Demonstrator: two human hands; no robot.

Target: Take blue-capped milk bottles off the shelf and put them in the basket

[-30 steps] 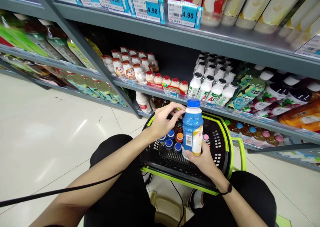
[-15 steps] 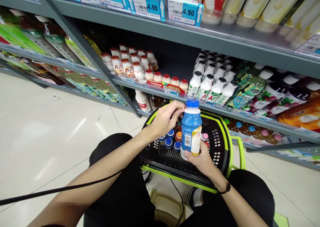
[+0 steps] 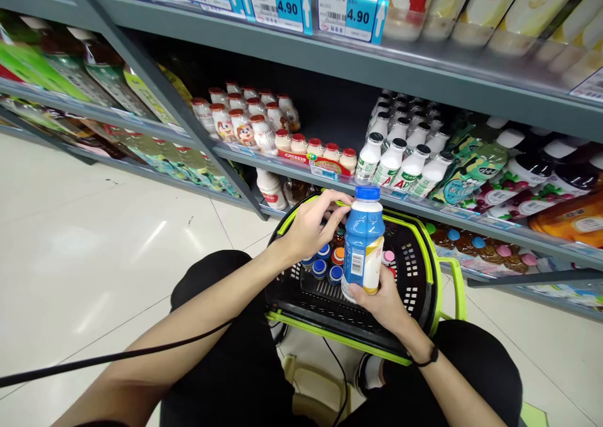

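Note:
A blue drink bottle (image 3: 360, 245) with a blue cap and a white and gold label stands almost upright over the basket. My right hand (image 3: 380, 295) is closed around its lower part, thumb in front. My left hand (image 3: 316, 223) is at the left of the bottle's neck, fingers curled and thumb and fingertips close together in a pinch. Whatever lies between those fingertips is too small to make out. Beneath both hands sits a black shopping basket (image 3: 325, 301) with a lime-green rim. Inside it are several bottles with blue caps (image 3: 319, 268), an orange cap (image 3: 338, 255) and a pink cap (image 3: 389, 257).
A grey shelf (image 3: 301, 44) runs across in front. On its lower level stand red-capped small bottles (image 3: 264, 135), black-capped white bottles (image 3: 391, 163) and dark juice bottles (image 3: 518, 176). My knees flank the basket. A black cable (image 3: 117, 355) crosses my left forearm.
The view has shifted slightly. My left thumb and fingertips look a little further apart beside the bottle's neck. The right hand keeps the same hold on the bottle.

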